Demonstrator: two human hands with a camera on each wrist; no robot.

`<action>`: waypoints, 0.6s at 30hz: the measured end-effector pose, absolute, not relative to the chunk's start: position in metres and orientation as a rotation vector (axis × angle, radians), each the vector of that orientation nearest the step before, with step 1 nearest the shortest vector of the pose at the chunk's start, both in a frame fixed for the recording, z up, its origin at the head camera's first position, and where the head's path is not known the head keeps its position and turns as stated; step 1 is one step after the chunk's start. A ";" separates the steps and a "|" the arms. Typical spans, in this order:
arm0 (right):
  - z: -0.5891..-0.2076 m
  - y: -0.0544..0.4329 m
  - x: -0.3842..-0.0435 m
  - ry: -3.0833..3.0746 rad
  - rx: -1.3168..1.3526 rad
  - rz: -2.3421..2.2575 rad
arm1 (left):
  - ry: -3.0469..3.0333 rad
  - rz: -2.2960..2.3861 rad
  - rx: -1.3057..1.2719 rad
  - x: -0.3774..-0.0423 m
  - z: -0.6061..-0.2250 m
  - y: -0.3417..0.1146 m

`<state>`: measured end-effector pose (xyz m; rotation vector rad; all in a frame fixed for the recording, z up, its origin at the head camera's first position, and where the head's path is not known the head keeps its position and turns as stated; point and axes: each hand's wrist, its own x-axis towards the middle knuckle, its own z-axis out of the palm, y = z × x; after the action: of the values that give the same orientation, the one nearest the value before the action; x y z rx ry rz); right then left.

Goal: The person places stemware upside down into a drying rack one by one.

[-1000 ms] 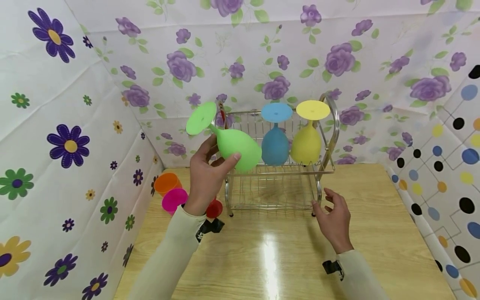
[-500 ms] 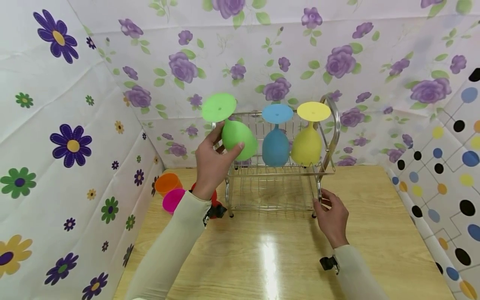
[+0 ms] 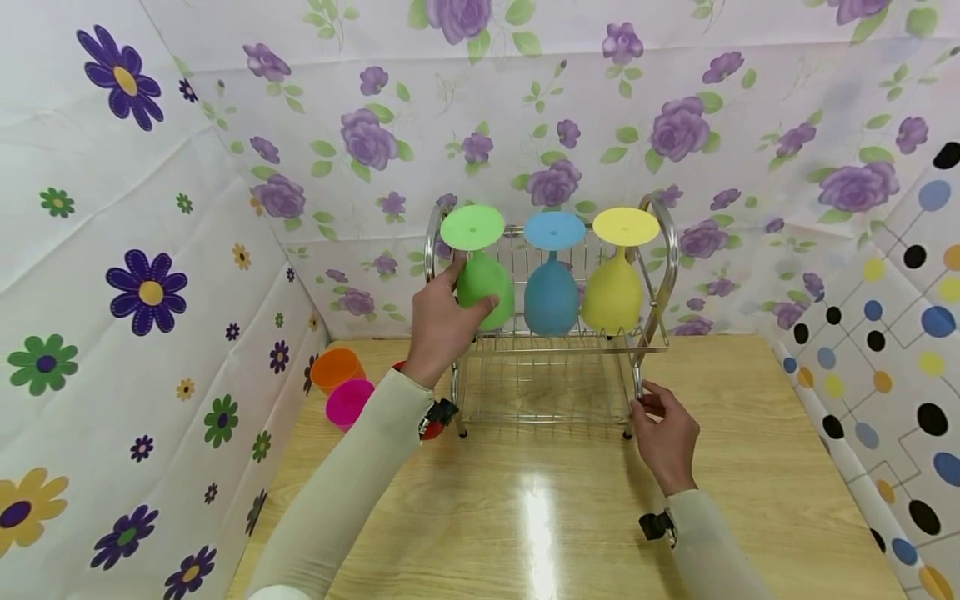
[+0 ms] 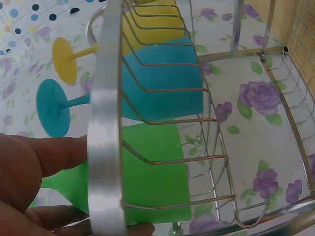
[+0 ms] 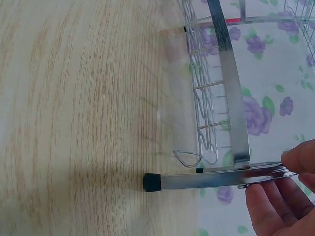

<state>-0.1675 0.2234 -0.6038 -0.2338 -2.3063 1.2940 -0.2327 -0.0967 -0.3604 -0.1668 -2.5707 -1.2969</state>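
My left hand [image 3: 442,325] clasps the upturned green goblet [image 3: 487,279], my right hand [image 3: 667,435] the dish rack [image 4: 105,113]; uneven release could topple the goblet.

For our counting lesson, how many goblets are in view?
3, upside down on the rack's upper tier: green goblet left, in the left hand; blue one middle; yellow one right.

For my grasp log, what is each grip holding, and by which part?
Left grip: the upside-down green goblet, by its bowl near the stem. Right grip: the silver metal two-tier rack, by its right leg.
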 end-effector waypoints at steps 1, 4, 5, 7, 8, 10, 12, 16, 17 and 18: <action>-0.604 0.223 -0.167 -2.309 -0.235 1.291 | -2.588 -1.279 -0.166 -0.234 -0.361 -0.096; -0.604 0.223 -0.167 -2.316 -0.244 1.290 | -2.634 -1.261 -0.154 -0.236 -0.363 -0.096; -0.604 0.223 -0.166 -2.319 -0.249 1.291 | -2.648 -1.260 -0.151 -0.236 -0.364 -0.096; -0.604 0.222 -0.166 -2.324 -0.258 1.291 | -2.671 -1.257 -0.146 -0.237 -0.364 -0.095; -0.604 0.222 -0.166 -2.325 -0.261 1.292 | -2.680 -1.257 -0.145 -0.237 -0.364 -0.095; -0.604 0.222 -0.166 -2.328 -0.267 1.288 | -2.694 -1.255 -0.147 -0.237 -0.364 -0.095; -0.604 0.222 -0.166 -2.329 -0.267 1.281 | -2.706 -1.250 -0.154 -0.238 -0.364 -0.095; -0.604 0.222 -0.166 -2.328 -0.263 1.276 | -2.728 -1.230 -0.166 -0.239 -0.365 -0.095; -0.605 0.222 -0.166 -2.329 -0.262 1.276 | -2.734 -1.221 -0.169 -0.239 -0.365 -0.095; -0.605 0.223 -0.166 -2.329 -0.262 1.274 | -2.737 -1.216 -0.170 -0.239 -0.365 -0.095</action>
<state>-0.1656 0.2225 -0.6050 -0.2622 -2.3289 1.2742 -0.2392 -0.0947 -0.3651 -0.1699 -2.7375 -1.2163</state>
